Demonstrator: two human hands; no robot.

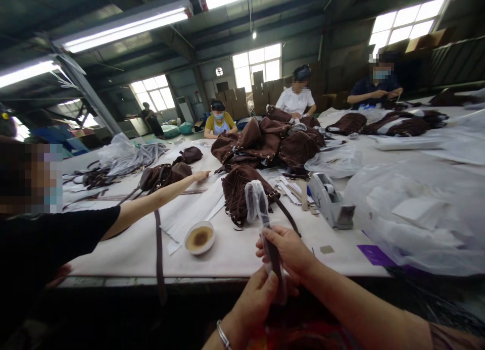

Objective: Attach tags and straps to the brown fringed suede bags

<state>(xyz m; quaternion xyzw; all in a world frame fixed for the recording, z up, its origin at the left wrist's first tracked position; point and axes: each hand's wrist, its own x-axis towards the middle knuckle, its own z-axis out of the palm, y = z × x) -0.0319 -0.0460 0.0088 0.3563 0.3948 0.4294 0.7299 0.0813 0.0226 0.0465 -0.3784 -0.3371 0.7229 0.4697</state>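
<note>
A dark brown strap in a clear plastic sleeve (273, 253) is held between my hands at the table's front edge. My left hand (254, 294), with a bangle at the wrist, grips its lower part, thumb on top. Higher up, my right hand (288, 249) pinches the strap and sleeve between thumb and fingers. The sleeve's upper end (254, 198) bends over loosely. Just beyond it lies a fringed brown bag (240, 188) with a dark strap trailing to the right.
A white bowl (200, 238) with brownish content stands left. A tape dispenser (330, 201) and plastic bags (420, 213) are on the right. Brown bags (265, 140) are heaped mid-table. A co-worker's arm (162, 196) reaches in from the left; other people sit across the table.
</note>
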